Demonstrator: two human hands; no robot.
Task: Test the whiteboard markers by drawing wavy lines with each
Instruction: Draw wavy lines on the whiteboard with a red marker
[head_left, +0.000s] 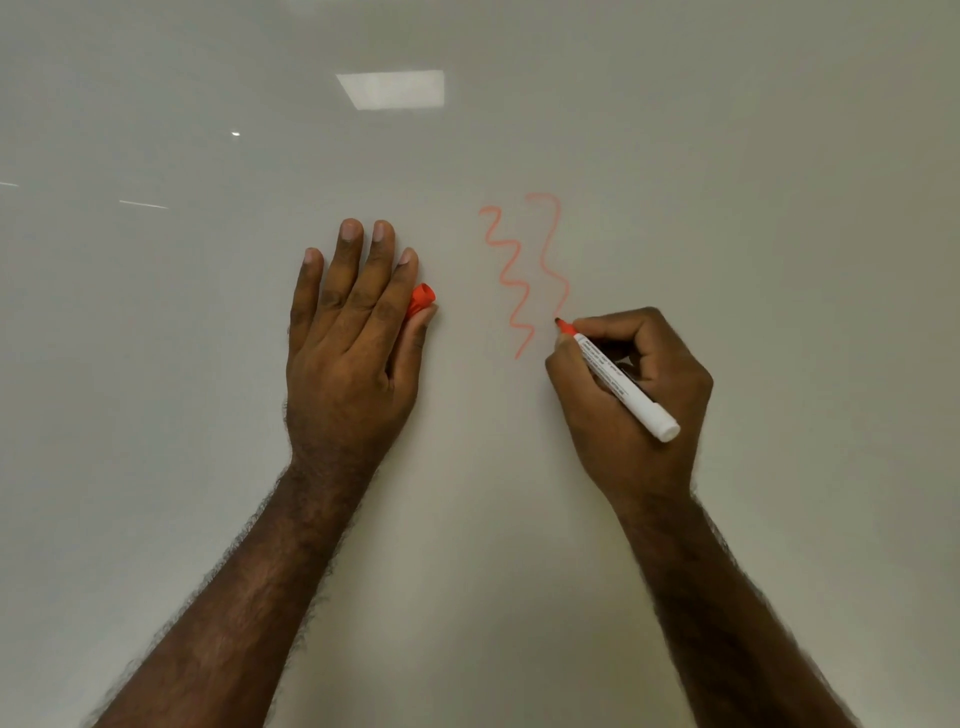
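Head view: a whiteboard (727, 182) filled the whole frame, glossy, with the reflection of a square ceiling light (390, 89) at the far middle. The right hand (631, 400) gripped a white marker (623, 387), fingers curled round the barrel and thumb pressed along it; the orange tip (563, 326) touched the board at the near end of the right wavy line (551, 260). The blunt white end of the marker pointed near and right, past the knuckles. A second, left wavy line (511, 283), also orange and faint, ran just beside the first and ended a little nearer than the tip. The left hand (353, 332) lay palm-down on the board, well left of the lines, four fingers straight and close together. An orange cap (421, 300) showed between its thumb and index finger, held against the hand; most of the cap was hidden beneath. Both bare forearms entered from the near edge.
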